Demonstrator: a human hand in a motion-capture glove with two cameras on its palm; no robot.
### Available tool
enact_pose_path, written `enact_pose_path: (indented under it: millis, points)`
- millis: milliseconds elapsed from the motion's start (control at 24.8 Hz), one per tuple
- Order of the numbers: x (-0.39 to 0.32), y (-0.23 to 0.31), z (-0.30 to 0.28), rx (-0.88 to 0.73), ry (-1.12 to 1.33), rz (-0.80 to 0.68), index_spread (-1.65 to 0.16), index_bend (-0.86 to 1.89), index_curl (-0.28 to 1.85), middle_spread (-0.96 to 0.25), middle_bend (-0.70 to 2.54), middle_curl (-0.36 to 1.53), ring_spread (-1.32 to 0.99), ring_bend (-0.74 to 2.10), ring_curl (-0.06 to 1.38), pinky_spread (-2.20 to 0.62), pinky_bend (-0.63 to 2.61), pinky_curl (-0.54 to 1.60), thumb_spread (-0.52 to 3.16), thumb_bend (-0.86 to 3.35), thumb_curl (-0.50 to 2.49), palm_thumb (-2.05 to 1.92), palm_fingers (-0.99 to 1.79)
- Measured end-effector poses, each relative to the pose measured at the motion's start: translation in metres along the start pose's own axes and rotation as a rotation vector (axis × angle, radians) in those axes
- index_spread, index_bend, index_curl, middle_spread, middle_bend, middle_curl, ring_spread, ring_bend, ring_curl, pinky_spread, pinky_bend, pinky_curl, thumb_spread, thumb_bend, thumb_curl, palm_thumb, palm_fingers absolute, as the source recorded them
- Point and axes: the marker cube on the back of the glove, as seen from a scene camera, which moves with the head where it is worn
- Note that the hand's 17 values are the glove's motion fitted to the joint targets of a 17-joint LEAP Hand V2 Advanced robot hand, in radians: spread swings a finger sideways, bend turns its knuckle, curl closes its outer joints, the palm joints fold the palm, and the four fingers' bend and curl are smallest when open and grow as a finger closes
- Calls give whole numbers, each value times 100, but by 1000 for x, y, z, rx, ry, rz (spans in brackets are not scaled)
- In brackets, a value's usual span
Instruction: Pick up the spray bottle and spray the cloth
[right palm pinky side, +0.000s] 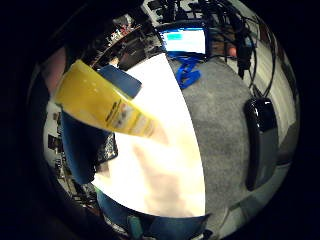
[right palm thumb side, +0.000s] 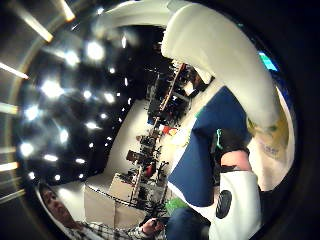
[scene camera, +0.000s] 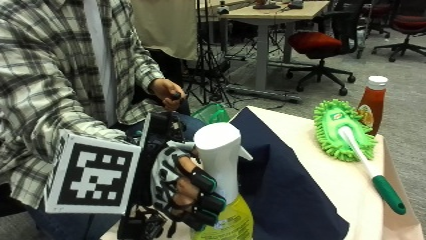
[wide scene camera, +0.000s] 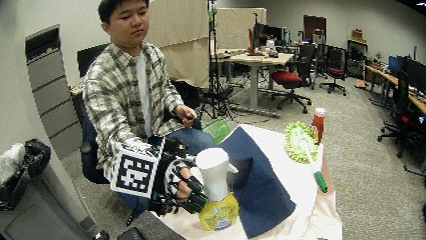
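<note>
Spray bottle (scene camera: 223, 187) gripped at neck by gloved right hand (scene camera: 183, 192) at table's near edge, nozzle aimed toward navy cloth (scene camera: 286, 185) for spraying

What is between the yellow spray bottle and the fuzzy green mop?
The dark blue cloth lies between the yellow spray bottle and the fuzzy green mop, on the cream-covered table, seen in the outside view.

Spray bottle (scene camera: 223, 200) label: printing is showing on the yellow body, too small and blurred to read.
Ketchup bottle (scene camera: 372, 102) label: nothing is reading clearly.
Green duster (scene camera: 341, 127) tag: a small mark is showing, unreadable.
Overall: no legible text, brand or number is appearing anywhere.
</note>
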Motion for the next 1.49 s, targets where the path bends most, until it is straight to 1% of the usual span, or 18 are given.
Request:
enact_pose_path:
  millis: [161,444,525,646,807,968,1210,1493]
  points:
    - [1,-12,7,57,-72,10,-17,9,22,7,34,36,6,50,29,16,38,32,93,6,52,94,47]
    - [-2,-26,17,137,-136,8,-19,9,21,3,43,39,2,52,32,14,34,32,90,3,53,98,57]
    - [-1,-28,21,167,-149,-4,-20,10,21,1,45,40,0,52,32,13,33,32,89,2,54,100,64]
    - [4,-30,26,206,-168,-17,-21,9,21,-4,52,42,-5,54,32,11,35,32,85,2,55,103,83]
    - [6,-34,30,243,-184,-10,-23,13,23,-9,46,42,-9,56,34,7,41,34,76,0,57,107,96]
    - [7,-36,31,264,-182,-17,-25,17,26,-13,44,44,-13,54,36,3,43,36,63,1,61,115,99]
    - [10,-39,32,270,-198,-11,-28,16,29,-17,45,46,-17,56,39,-3,41,37,51,-1,64,118,114]
    - [9,-48,30,257,-209,-17,-29,18,33,-19,46,48,-20,57,42,-7,40,38,37,-2,68,119,120]
